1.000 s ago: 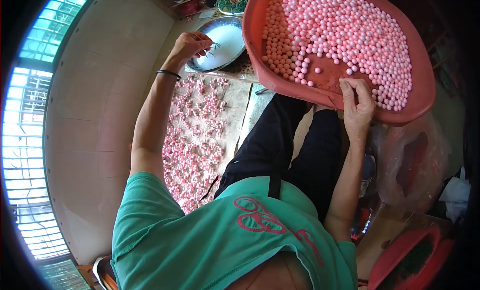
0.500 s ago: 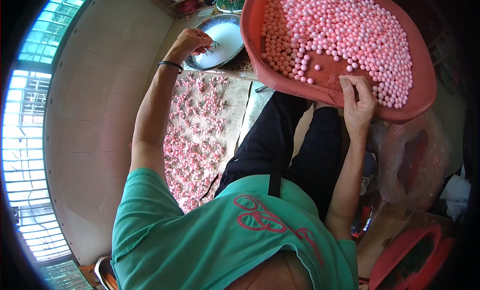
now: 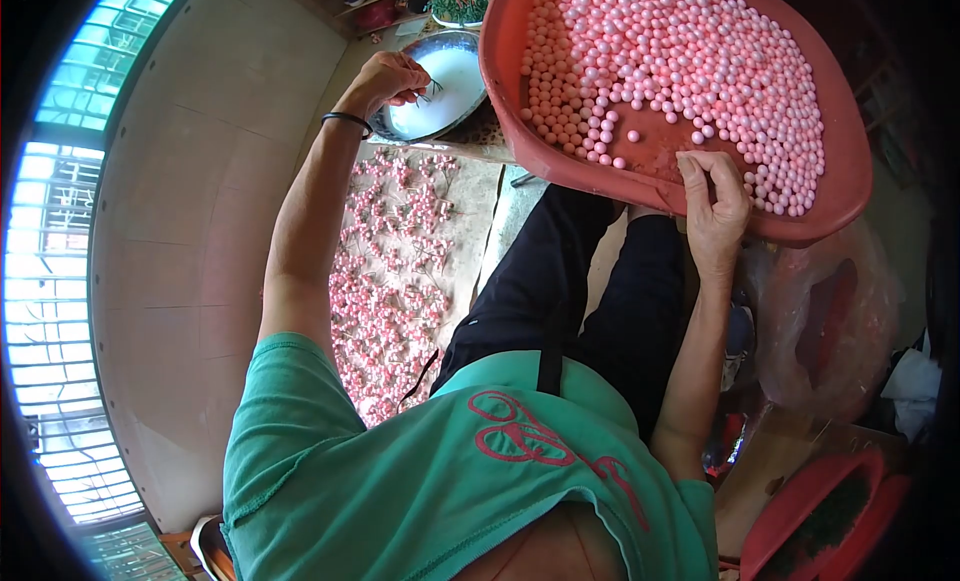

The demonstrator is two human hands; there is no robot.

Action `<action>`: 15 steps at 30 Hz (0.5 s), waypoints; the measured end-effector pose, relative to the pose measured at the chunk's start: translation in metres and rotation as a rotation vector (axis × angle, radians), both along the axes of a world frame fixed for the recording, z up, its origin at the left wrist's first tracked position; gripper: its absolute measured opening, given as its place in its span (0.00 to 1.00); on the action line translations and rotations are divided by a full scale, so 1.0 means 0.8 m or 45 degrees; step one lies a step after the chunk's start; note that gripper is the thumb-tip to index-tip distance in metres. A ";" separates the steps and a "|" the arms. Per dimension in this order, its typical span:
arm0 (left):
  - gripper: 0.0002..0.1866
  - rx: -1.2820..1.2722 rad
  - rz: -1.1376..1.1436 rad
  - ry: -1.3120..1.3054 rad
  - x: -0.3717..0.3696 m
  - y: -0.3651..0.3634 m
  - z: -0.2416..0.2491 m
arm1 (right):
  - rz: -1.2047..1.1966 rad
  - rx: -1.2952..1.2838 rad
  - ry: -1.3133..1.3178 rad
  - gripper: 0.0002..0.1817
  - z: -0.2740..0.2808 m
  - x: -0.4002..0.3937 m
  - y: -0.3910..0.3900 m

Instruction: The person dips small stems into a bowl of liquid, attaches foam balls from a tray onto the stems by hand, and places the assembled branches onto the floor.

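My left hand (image 3: pixel 393 80) is closed in a pinch on a thin dark green branched stem (image 3: pixel 431 89). It holds the stem over a dark-rimmed basin of white liquid (image 3: pixel 452 81), where the prongs overlap the white surface. At the near rim of a large red plastic tub (image 3: pixel 590 173), my right hand (image 3: pixel 715 206) has thumb and forefinger pressed together; I cannot tell what, if anything, is between them. Many round pink beads (image 3: pixel 680 41) fill the tub's far part and sides. A few loose ones lie on the bare floor of the tub near my right fingertips.
Below the basin, many pink-beaded stems (image 3: pixel 390 281) are spread on a pale surface to the left of my legs. A container of green stems (image 3: pixel 460 6) stands behind the basin. At lower right are a red basin (image 3: pixel 870 471) with green material and a clear plastic bag (image 3: pixel 830 321).
My left hand has shifted slightly up with the stem, still over the white liquid. My right hand stays at the tub's rim with almost no movement.
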State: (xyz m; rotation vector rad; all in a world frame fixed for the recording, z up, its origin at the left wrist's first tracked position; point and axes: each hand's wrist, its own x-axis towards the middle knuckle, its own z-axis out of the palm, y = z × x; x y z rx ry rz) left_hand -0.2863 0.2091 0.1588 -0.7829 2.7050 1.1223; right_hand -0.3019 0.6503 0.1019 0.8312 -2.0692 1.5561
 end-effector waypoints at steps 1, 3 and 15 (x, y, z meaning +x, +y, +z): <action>0.06 -0.011 -0.005 0.025 0.002 0.000 -0.001 | 0.001 -0.001 -0.001 0.03 0.000 0.000 0.000; 0.08 -0.033 -0.017 0.073 0.008 -0.002 -0.004 | 0.004 -0.005 -0.001 0.03 -0.001 0.000 0.000; 0.05 -0.036 -0.147 0.463 0.037 -0.002 -0.036 | 0.004 0.001 0.019 0.03 -0.001 0.000 0.000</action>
